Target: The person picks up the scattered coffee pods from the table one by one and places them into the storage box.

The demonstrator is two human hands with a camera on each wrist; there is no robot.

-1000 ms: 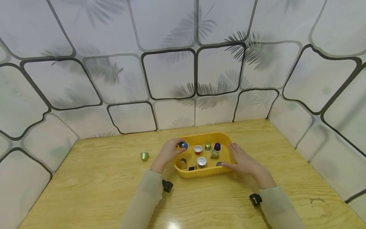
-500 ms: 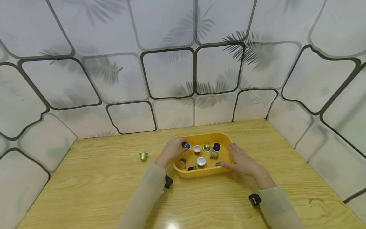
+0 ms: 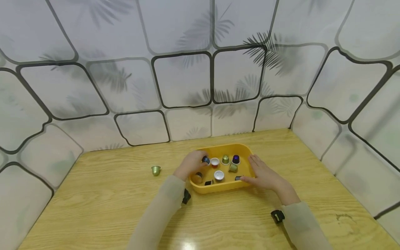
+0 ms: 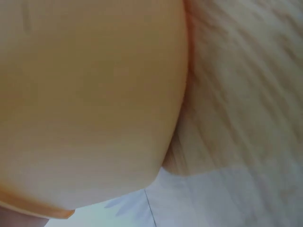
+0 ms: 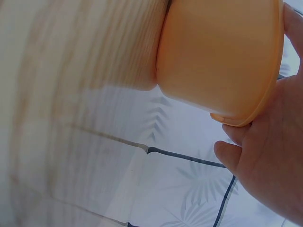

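Note:
A dark blue coffee capsule (image 3: pixel 205 160) is pinched in my left hand (image 3: pixel 191 164), which reaches over the left side of the yellow tray (image 3: pixel 215 189). Right beside that capsule stands a red one with a white lid (image 3: pixel 214 162). My right hand (image 3: pixel 268 175) lies along the tray's right end, its fingers straight on the rim. Its thumb reaches over the front corner, close to a dark capsule (image 3: pixel 238 178). From the right wrist, the hand (image 5: pixel 279 146) shows against the tray's outer wall (image 5: pixel 218 56). The left wrist view shows mostly tray wall (image 4: pixel 94 94).
More capsules lie in the tray: a green-gold one (image 3: pixel 225 159), a purple one (image 3: pixel 235 159), a pale green one (image 3: pixel 233 167), a white-lidded one (image 3: pixel 219 175) and a brown one (image 3: pixel 197 177). A green capsule (image 3: pixel 155 170) sits on the wooden table (image 3: pixel 103 194), left of the tray. Patterned cloth (image 3: pixel 187 83) rises behind.
My left hand has shifted a little to the right with the dark blue capsule, which has turned and now sits nearer the red one. The right hand stays on the tray's end.

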